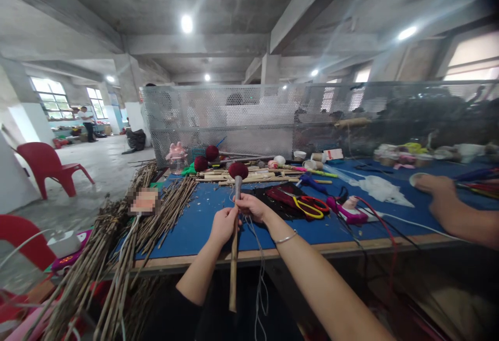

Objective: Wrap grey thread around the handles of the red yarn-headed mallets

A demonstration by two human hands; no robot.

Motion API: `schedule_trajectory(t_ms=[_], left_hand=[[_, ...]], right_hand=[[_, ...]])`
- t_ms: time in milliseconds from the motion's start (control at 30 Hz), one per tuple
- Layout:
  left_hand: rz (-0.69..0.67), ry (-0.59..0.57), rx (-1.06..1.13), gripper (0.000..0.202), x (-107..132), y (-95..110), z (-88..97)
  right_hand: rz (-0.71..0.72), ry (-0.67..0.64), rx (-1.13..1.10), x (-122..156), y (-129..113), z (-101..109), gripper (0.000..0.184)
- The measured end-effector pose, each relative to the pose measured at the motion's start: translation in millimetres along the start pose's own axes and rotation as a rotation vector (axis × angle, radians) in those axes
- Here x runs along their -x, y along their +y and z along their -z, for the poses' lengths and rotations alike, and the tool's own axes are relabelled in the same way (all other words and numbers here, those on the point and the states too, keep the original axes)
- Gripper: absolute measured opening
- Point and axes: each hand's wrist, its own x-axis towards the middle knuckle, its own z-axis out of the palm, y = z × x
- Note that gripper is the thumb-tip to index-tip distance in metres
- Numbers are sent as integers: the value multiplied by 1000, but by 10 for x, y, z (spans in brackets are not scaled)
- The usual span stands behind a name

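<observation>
A mallet-like stick with a dark red round head (238,170) stands nearly upright in front of me. Grey cord wrapping (237,187) covers its upper part, and the bare wooden shaft (233,278) runs down past the table edge. My left hand (223,226) is closed around the shaft just below the wrapping. My right hand (251,207), with a bangle on the wrist, pinches at the wrapping's lower end. Loose grey cord (260,263) hangs from under it in long loops; its exact hold is partly hidden by the fingers.
Bundles of thin sticks (167,213) lie left on the blue table (181,237). Two more red heads (212,153) rest behind. Scissors (307,208) lie on dark cloth, near a purple power strip (353,215). Another person's hand (432,185) reaches in at right. A perforated metal screen (257,122) stands behind.
</observation>
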Motion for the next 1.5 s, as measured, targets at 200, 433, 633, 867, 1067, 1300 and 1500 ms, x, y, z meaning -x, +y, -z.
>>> schedule_trajectory(t_ms=[200, 433, 633, 867, 1067, 1300, 1500], left_hand=[[-124, 186, -117, 30, 20, 31, 17], [-22, 61, -12, 35, 5, 9, 18], [-62, 150, 2, 30, 7, 4, -9], [-27, 172, -29, 31, 34, 28, 5], [-64, 16, -53, 36, 33, 24, 14], [-110, 192, -148, 30, 37, 43, 26], [12, 18, 80, 36, 7, 25, 18]], right_hand=[[1, 34, 1, 2, 11, -18, 34], [-21, -4, -3, -16, 32, 22, 33], [-28, 40, 4, 15, 1, -16, 34], [-21, 3, 4, 14, -2, -37, 35], [-10, -33, 11, 34, -31, -55, 34], [-6, 12, 51, 28, -17, -81, 37], [-35, -2, 11, 23, -19, -69, 39]])
